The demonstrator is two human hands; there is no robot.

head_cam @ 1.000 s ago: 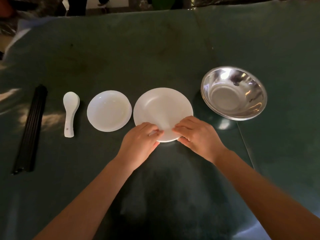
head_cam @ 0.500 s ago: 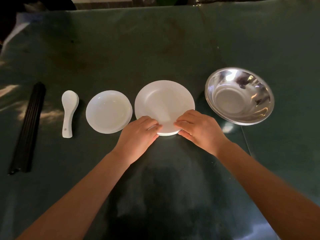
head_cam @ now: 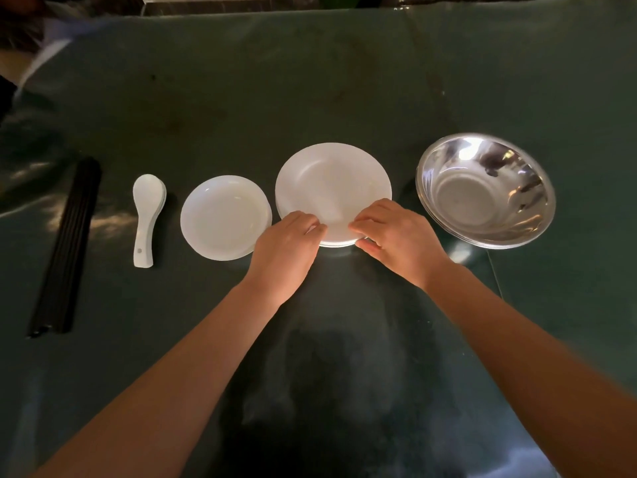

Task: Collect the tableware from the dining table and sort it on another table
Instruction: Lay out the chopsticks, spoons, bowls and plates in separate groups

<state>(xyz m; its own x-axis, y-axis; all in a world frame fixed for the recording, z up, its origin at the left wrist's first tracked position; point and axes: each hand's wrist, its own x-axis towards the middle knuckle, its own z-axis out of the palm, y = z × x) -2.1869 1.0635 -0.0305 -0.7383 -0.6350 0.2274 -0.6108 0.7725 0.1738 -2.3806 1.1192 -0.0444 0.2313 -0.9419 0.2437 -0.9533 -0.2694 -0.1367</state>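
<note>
1. right now the stack of white plates (head_cam: 332,188) sits mid-table on the green cloth (head_cam: 241,98).
2. left hand (head_cam: 287,248) and right hand (head_cam: 396,239) pinch its 6 o'clock rim.
3. at 9 o'clock: small dishes (head_cam: 224,217), spoons (head_cam: 146,215), chopsticks (head_cam: 65,246).
4. at 3 o'clock: steel bowls (head_cam: 486,189).

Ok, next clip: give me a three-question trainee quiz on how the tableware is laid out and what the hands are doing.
1. True or false: both hands touch the near rim of the large white plates.
2. Going left to right, which item lies between the black chopsticks and the small white dishes?
3. The steel bowls sit: A) left of the plates, B) right of the plates, C) on the plates.

Key
1. True: the left hand and right hand both rest on that near edge.
2. The white spoons.
3. B.
</note>
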